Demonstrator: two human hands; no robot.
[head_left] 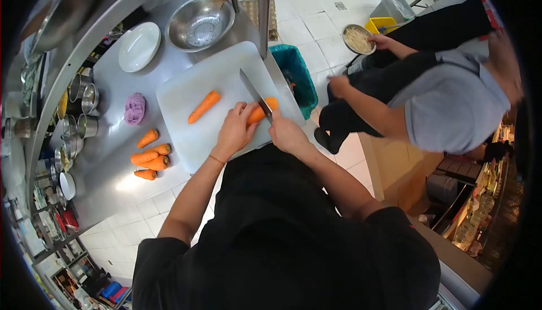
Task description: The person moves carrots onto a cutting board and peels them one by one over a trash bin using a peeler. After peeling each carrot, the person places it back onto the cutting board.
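Observation:
On the white cutting board [186,93] lies a carrot [262,111], with my left hand [236,128] closed on its near part. My right hand [285,132] grips the handle of a kitchen knife [252,88]. The blade crosses the carrot close to its right end and points away toward the upper left. Another carrot [204,107] rests on the board, left of my left hand. Beside the board, several carrots [152,160] are grouped on the steel table [107,180].
A purple cabbage piece [135,109], white plate [139,47] and steel bowl [200,23] stand on the table. A green-lined bin [299,78] is at its right edge. To the right, a person [451,95] holds a bowl of pale strips [358,40]. Metal containers [87,124] line the left side.

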